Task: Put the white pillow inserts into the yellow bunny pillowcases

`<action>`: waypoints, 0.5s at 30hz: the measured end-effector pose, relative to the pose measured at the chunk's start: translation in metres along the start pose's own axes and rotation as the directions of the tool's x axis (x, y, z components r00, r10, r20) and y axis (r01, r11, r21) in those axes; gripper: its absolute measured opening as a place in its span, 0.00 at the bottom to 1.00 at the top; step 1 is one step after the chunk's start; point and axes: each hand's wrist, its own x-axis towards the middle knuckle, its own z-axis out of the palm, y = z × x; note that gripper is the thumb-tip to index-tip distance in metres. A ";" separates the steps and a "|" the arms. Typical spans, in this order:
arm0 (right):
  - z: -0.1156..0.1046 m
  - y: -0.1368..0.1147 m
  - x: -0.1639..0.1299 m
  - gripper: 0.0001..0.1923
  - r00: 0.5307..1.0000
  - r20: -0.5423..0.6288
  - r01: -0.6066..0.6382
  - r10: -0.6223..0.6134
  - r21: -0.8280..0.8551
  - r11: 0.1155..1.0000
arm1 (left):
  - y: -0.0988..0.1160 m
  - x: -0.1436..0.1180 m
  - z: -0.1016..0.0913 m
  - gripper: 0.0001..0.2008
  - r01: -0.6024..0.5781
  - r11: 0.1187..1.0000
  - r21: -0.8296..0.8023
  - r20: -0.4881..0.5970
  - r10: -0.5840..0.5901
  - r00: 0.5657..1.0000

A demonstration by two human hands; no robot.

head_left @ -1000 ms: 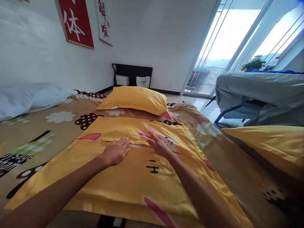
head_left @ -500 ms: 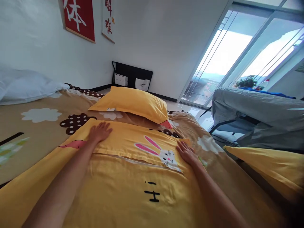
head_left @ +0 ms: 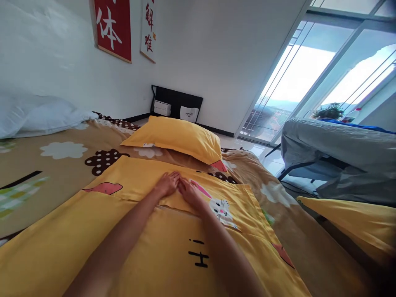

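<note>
A flat yellow pillowcase (head_left: 136,239) with a printed rabbit and the word "Hi" is spread over the bed. Across it runs an overlapping flap with a slit-like opening. My left hand (head_left: 168,183) lies palm down on the flap, fingers stretched out. Beside it, my right hand (head_left: 188,192) also rests flat on the flap, covering part of the rabbit's ears. The two hands touch or nearly touch at the fingertips. Just beyond them sits a plump yellow pillow (head_left: 182,138).
A patterned brown bedsheet (head_left: 62,181) lies underneath. White bedding (head_left: 40,115) is at the left. More yellow fabric (head_left: 349,218) hangs at the right, near a grey covered table (head_left: 334,140). A black rack (head_left: 177,99) stands by the far wall.
Both hands have slid inward over the flap, from its left and right sides to its middle. The view has shifted slightly; the pillowcase and the pillow stay in place.
</note>
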 end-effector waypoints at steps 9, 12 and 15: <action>-0.030 0.145 -0.059 0.30 0.902 0.046 -0.417 0.429 -0.165 0.894 | -0.125 -0.053 -0.024 0.30 0.367 0.930 -0.004 -0.024 -0.367 0.930; -0.045 0.162 -0.078 0.28 0.873 0.022 -0.468 0.487 -0.238 0.851 | -0.123 -0.062 -0.028 0.28 0.402 0.916 -0.009 -0.044 -0.402 0.915; -0.047 0.139 -0.074 0.26 0.875 -0.067 -0.476 0.480 -0.305 0.825 | -0.096 -0.059 -0.029 0.26 0.447 0.895 -0.009 -0.089 -0.446 0.891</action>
